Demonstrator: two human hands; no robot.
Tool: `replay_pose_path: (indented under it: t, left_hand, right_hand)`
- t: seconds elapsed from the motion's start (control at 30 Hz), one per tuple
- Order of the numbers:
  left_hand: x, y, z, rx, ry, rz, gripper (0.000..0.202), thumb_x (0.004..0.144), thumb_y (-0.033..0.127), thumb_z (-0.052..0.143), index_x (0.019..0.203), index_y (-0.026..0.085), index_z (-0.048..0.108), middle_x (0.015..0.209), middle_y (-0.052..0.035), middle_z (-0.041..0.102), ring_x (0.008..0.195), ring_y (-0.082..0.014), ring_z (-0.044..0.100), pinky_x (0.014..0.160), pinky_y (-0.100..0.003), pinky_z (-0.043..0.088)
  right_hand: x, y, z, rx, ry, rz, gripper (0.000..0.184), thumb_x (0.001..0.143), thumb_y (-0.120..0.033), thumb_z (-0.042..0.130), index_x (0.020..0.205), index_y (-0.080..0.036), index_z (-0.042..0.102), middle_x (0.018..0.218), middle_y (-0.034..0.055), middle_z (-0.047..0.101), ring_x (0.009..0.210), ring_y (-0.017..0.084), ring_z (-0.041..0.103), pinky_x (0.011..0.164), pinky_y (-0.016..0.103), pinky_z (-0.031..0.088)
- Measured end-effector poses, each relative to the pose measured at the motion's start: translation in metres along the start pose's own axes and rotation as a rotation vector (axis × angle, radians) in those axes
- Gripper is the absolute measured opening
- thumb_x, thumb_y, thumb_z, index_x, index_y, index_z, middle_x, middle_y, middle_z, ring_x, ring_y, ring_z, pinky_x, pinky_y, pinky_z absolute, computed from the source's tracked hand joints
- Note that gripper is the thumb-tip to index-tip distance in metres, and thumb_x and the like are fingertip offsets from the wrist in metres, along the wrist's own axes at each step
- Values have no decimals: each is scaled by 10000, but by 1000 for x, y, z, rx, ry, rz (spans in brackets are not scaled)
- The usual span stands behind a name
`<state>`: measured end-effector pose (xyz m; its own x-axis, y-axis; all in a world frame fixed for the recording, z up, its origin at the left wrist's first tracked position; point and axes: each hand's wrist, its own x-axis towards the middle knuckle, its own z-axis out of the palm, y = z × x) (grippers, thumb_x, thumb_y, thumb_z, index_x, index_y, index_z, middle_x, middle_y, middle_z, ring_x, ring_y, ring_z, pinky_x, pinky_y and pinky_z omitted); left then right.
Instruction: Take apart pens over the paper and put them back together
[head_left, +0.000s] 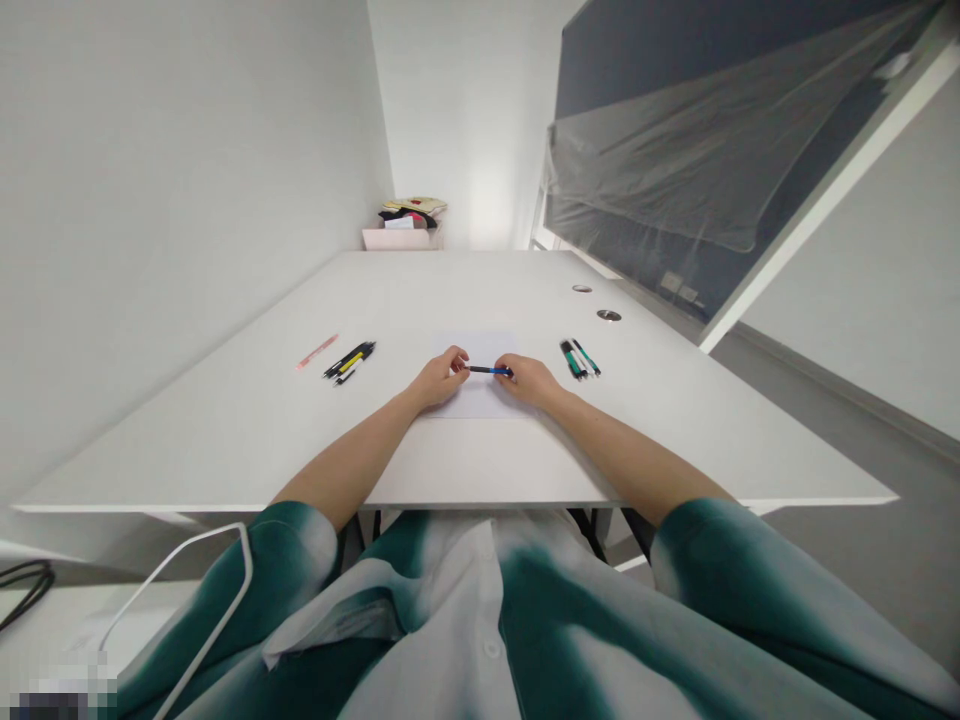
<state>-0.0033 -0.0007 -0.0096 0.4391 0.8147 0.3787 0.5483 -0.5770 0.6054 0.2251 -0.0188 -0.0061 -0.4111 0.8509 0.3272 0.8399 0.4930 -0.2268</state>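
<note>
Both my hands meet over a white sheet of paper on the white table. They hold one blue pen level between them. My left hand pinches its left end, and my right hand is closed round its right end. To the left lie a few black and yellow pens and a pink pen. On the right lies another small group of pens, dark, green and white.
Two round cable holes are set in the table beyond the right pens. A box with bags on it stands past the far edge. A plastic-covered dark board leans at the right. A white cable hangs near my left sleeve.
</note>
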Motion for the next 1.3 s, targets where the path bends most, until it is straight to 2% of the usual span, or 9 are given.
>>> replay_pose_path:
  t: [0.17, 0.47, 0.63, 0.73, 0.9, 0.97, 1.07, 1.13, 1.3]
  left_hand:
    - [0, 0, 0, 34, -15, 6, 162, 831, 257, 503, 965, 194, 571, 875, -30, 647, 777, -165, 565, 732, -301, 457]
    - [1, 6, 0, 87, -44, -9, 174, 890, 306, 476, 924, 186, 597, 876, -40, 658, 790, -177, 570, 768, -319, 461]
    - [2, 5, 0, 116, -52, -8, 223, 918, 331, 439, 898, 182, 604, 842, -41, 655, 781, -180, 564, 766, -317, 455]
    - [4, 4, 0, 142, -52, -10, 271, 935, 340, 402, 844, 181, 601, 793, -42, 637, 766, -185, 562, 756, -317, 449]
    - [6, 3, 1, 179, -54, -15, 376, 960, 346, 336, 718, 192, 580, 733, -46, 628, 769, -195, 580, 778, -324, 446]
    - [5, 3, 1, 155, -52, -29, 370, 964, 341, 330, 750, 193, 593, 749, -43, 646, 776, -192, 593, 781, -321, 450]
    - [2, 3, 0, 80, -5, -22, 214, 923, 311, 434, 992, 194, 599, 871, -32, 677, 792, -172, 604, 756, -297, 464]
    - [1, 4, 0, 47, 21, 9, 256, 868, 263, 510, 1110, 192, 553, 948, -37, 674, 801, -159, 603, 733, -279, 471]
    - [0, 6, -1, 76, 10, 47, 171, 864, 245, 497, 1003, 190, 581, 890, -37, 656, 740, -152, 580, 731, -287, 478]
  right_hand:
    - [0, 1, 1, -1, 18, 1, 178, 907, -251, 532, 1033, -203, 648, 985, 55, 713, 850, 175, 633, 752, 257, 423]
    - [-1, -3, -1, -7, 13, 90, 191, 889, -233, 546, 1065, -198, 611, 931, 59, 723, 792, 187, 633, 689, 264, 410]
    - [-1, -2, 1, 33, 54, -23, 283, 923, -298, 540, 1174, -193, 617, 1030, 72, 712, 895, 186, 635, 780, 269, 435]
    - [0, -1, 3, 17, 63, -92, 264, 963, -278, 471, 1095, -178, 677, 1012, 93, 704, 943, 192, 624, 826, 280, 433]
    - [2, 2, 6, 20, 107, -137, 231, 939, -248, 510, 1063, -177, 691, 1006, 99, 695, 966, 206, 612, 859, 303, 440]
    - [2, 3, 7, 32, 102, -135, 229, 934, -237, 513, 1073, -182, 685, 1016, 89, 697, 937, 195, 620, 840, 295, 448]
    - [2, 4, 8, 43, 94, -111, 228, 931, -229, 514, 1083, -192, 679, 1025, 78, 701, 894, 182, 628, 800, 281, 453]
    - [3, 4, 8, 47, 94, -95, 223, 929, -226, 517, 1081, -194, 676, 1031, 77, 702, 886, 180, 630, 790, 277, 453]
    - [3, 3, 6, 55, 78, -83, 213, 924, -213, 523, 1072, -187, 674, 1026, 80, 703, 895, 180, 629, 803, 276, 448]
